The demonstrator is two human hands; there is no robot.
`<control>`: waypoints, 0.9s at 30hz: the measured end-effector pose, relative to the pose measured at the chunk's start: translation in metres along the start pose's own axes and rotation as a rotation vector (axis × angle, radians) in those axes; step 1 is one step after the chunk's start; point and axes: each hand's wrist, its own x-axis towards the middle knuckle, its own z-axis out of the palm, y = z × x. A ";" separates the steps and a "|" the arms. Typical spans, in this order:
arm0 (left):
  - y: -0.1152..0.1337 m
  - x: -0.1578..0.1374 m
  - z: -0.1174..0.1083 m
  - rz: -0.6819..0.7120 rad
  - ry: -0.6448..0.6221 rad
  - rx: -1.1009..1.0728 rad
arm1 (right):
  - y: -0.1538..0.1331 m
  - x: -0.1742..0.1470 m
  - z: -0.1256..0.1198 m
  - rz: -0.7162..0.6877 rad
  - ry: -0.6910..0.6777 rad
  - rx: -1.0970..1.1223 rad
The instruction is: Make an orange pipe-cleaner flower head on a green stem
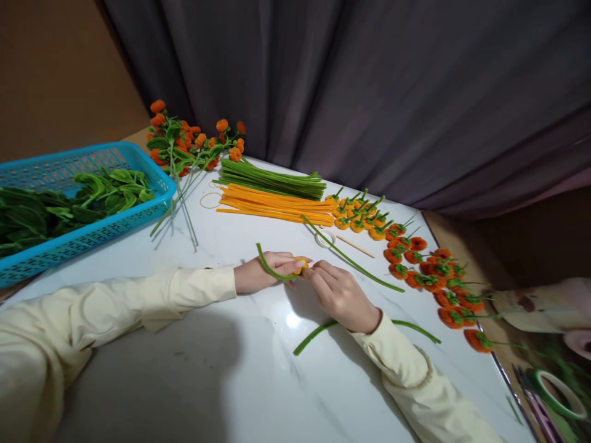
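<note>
Above the white table, my left hand [265, 272] pinches a small yellow-orange pipe-cleaner pumpkin-like flower head [301, 264] between thumb and fingers. A green pipe cleaner [266, 264] curves up across that hand, its other end running toward the flower head. The fingers of my right hand [344, 294] are pinched at the flower head's right side, and their tips hide just what they grip there. One loose green pipe cleaner [355, 263] lies beyond my right hand. Another green pipe cleaner [316, 337] passes beneath my right wrist.
Bundles of green pipe cleaners [272, 178] and orange pipe cleaners [272, 203] lie at the back, beside a white ring [325, 239] and a thin stick [355, 247]. Orange flower heads [434, 271] line the right edge. A blue basket [161, 184] of leaves stands left, near finished stems [184, 147].
</note>
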 end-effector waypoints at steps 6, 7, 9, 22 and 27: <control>0.002 -0.001 -0.002 0.054 -0.008 0.109 | -0.004 0.002 -0.003 0.001 -0.034 -0.037; 0.003 -0.001 -0.002 0.068 -0.008 0.112 | -0.005 0.003 -0.003 0.004 -0.043 -0.043; 0.005 -0.001 -0.001 0.079 -0.012 0.116 | -0.006 0.004 -0.004 0.010 -0.061 -0.056; -0.004 -0.001 -0.004 0.138 0.010 0.219 | -0.017 -0.001 0.008 0.432 -0.010 0.462; -0.006 -0.001 -0.004 0.178 0.049 0.243 | -0.020 0.005 0.002 0.555 0.036 0.608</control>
